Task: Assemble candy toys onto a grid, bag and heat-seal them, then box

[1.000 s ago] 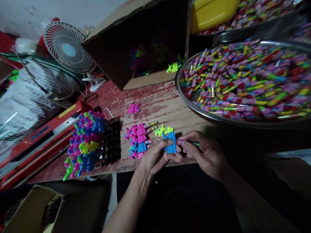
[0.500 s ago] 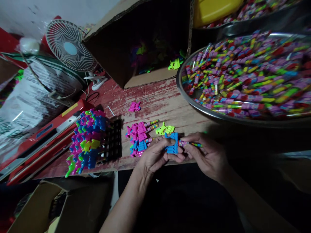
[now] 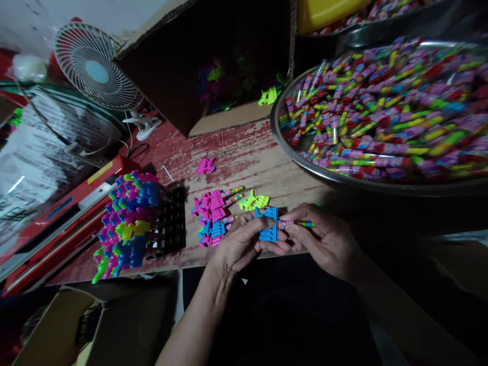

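My left hand (image 3: 242,239) grips a blue plastic toy piece (image 3: 271,231), thumb across its face; the piece has an animal-like shape at one end and a ribbed, flat part at the other. Between the thumb and fingers of my right hand (image 3: 330,241) is a slim clear tube (image 3: 307,223) of coloured candies with a purple label. The tube's labelled end meets the blue piece's right edge; whether it is inside cannot be seen. Just beyond my left hand lie a yellow-green piece (image 3: 253,201) and a cluster of pink and blue pieces (image 3: 211,203), some with tubes in them.
A wide metal basin (image 3: 280,134) heaped with candy tubes stands at the right. Behind is a cardboard box (image 3: 232,119) holding more pieces. To the left are a black rack (image 3: 175,218) beside stacked coloured pieces (image 3: 129,218), a red sealing machine (image 3: 68,208) and a clip fan (image 3: 97,71).
The view has shifted slightly, moving the table things a little left in the picture. Both hands keep the same hold on the blue piece and the tube.
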`<state>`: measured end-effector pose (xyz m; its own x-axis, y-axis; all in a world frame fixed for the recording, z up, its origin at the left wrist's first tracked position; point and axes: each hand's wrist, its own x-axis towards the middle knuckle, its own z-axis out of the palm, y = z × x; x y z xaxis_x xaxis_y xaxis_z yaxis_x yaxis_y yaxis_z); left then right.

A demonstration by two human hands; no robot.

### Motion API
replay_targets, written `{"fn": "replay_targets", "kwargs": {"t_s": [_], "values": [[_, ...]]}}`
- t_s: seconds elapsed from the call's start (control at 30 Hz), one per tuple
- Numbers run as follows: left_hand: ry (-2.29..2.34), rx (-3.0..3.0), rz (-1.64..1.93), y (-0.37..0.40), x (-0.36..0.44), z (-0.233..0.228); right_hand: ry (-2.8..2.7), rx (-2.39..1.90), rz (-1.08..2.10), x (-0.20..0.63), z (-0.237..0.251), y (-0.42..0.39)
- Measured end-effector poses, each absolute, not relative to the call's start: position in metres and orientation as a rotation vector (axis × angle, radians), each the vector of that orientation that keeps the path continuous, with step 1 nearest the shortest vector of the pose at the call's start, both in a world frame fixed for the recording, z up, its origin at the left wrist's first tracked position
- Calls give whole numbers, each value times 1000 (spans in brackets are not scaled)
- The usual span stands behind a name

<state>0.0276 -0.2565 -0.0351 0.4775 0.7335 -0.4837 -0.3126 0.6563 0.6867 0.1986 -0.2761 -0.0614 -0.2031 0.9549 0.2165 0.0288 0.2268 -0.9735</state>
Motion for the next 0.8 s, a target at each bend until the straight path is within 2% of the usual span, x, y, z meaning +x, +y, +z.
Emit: {"fn": "replay_targets", "kwargs": {"t_s": [0.2, 0.4, 0.6, 0.7, 0.8], "values": [[717, 504, 689, -254, 27, -41, -1242, -850, 1451, 194, -63, -276], [721, 549, 724, -258, 31, -39, -1153, -1082, 1140, 196, -67, -276], [802, 663, 840, -263, 32, -39, -1191, -1119, 1157, 196, -60, -281], [915, 839, 877, -264, 30, -37, -1280, -1154, 1096, 195, -61, -281], [1034, 1201, 927, -266, 26, -35, -1568, -1191, 886, 201, -67, -279]]}}
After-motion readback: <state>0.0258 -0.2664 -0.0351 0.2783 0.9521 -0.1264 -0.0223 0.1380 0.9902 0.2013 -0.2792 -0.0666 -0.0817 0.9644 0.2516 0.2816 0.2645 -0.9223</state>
